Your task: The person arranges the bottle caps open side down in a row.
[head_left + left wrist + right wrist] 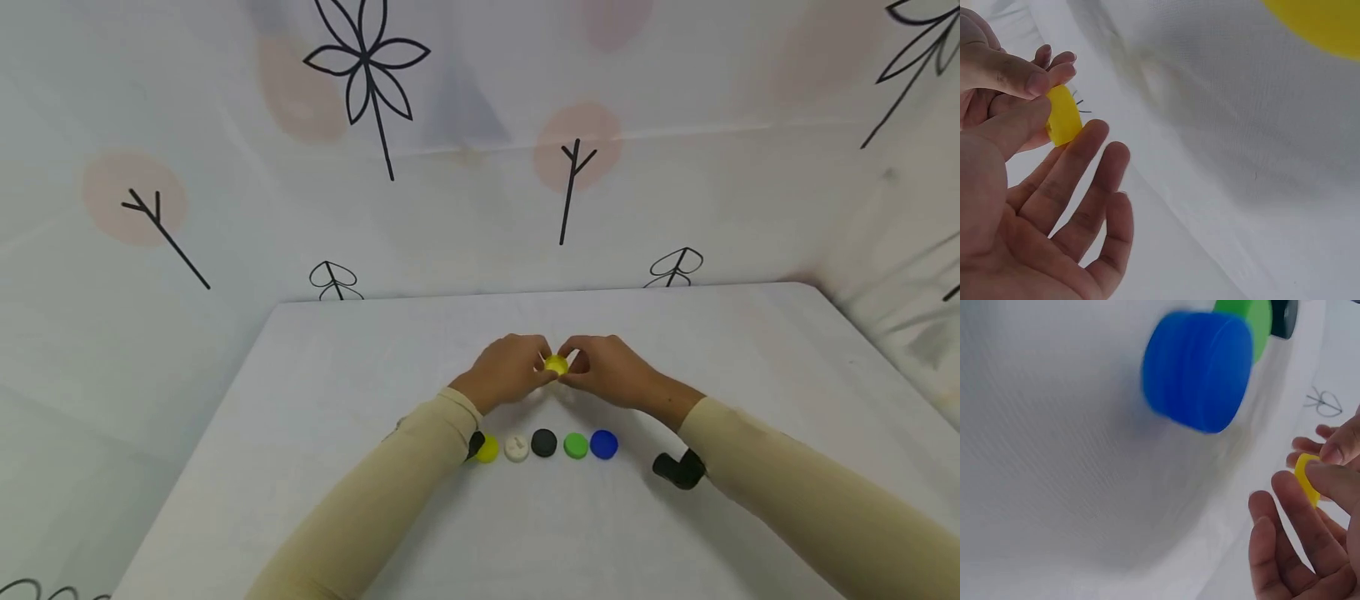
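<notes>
Between my two hands is a yellow bottle cap [556, 364], raised over the table beyond a row of caps. My left hand [506, 371] pinches its left side with thumb and index finger, the other fingers spread loosely in the left wrist view. From the right, my right hand [613, 369] pinches the same cap at its edge. In the left wrist view the held cap [1065, 116] shows its side, and both thumbs press on it. The right wrist view has the cap [1307, 478] at the right, partly covered by fingers.
Nearer me lie a yellow cap [487, 449], a white cap [517, 447], a black cap [543, 442], a green cap [576, 446] and a blue cap [603, 444] in a row. My left sleeve [420, 450] partly hides a pale object. A patterned cloth [465, 217] hangs behind the white table [360, 350].
</notes>
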`<state>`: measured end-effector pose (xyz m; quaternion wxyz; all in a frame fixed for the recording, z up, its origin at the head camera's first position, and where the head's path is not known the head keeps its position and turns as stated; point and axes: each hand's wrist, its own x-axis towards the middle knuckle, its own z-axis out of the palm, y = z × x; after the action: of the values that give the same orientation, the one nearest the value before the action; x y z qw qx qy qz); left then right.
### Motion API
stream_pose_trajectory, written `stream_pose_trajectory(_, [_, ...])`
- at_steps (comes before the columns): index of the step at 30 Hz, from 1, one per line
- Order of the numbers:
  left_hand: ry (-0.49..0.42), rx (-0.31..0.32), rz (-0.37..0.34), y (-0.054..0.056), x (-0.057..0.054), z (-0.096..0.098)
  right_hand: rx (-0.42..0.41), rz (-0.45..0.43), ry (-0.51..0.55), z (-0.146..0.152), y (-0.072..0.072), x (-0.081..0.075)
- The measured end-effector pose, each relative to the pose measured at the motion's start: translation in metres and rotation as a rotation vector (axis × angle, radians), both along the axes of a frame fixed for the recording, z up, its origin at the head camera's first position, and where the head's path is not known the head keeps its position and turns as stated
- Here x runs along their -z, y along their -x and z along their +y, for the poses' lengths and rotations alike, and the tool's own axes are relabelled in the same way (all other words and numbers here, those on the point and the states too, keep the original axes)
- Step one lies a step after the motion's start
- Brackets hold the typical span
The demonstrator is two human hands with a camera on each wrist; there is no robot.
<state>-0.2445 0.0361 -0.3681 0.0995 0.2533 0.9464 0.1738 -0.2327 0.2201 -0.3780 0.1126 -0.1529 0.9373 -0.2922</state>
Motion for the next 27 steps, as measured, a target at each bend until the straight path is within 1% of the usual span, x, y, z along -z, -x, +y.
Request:
stream_pose_trajectory(3, [-0.024,0.01,0.03,-0.007,-0.003,-0.004,0.012,-0.002,0.052,0.001,-0.008,-0.004])
stream_pose_trajectory(5, [-0.035,0.023,0.066,-0.011,-0.004,-0.005,0.02,-0.009,0.082,0.003,-0.013,-0.006])
stream_pose_trajectory(8, [-0.042,0.059,0.157,-0.017,-0.004,-0.006,0.031,-0.048,0.146,0.007,-0.019,-0.009])
stream_pose_trajectory(13, [-0.045,0.13,0.322,-0.026,-0.004,-0.006,0.077,-0.164,0.286,0.014,-0.026,-0.012])
stream_pose_trajectory(18, [-0.033,0.201,0.453,-0.031,-0.005,-0.007,0.111,-0.251,0.372,0.018,-0.031,-0.012])
stream_pose_trajectory(21, [-0.039,0.232,0.506,-0.034,-0.005,-0.007,0.121,-0.277,0.397,0.019,-0.034,-0.012])
stream_pose_trajectory(23, [-0.054,0.248,0.528,-0.035,-0.004,-0.007,0.123,-0.279,0.401,0.019,-0.036,-0.011])
stream_pose_trajectory(25, [-0.067,0.259,0.54,-0.037,-0.004,-0.007,0.123,-0.268,0.383,0.021,-0.039,-0.011])
stream_pose_trajectory(27, [-0.081,0.263,0.538,-0.039,-0.003,-0.008,0.12,-0.257,0.369,0.022,-0.042,-0.01])
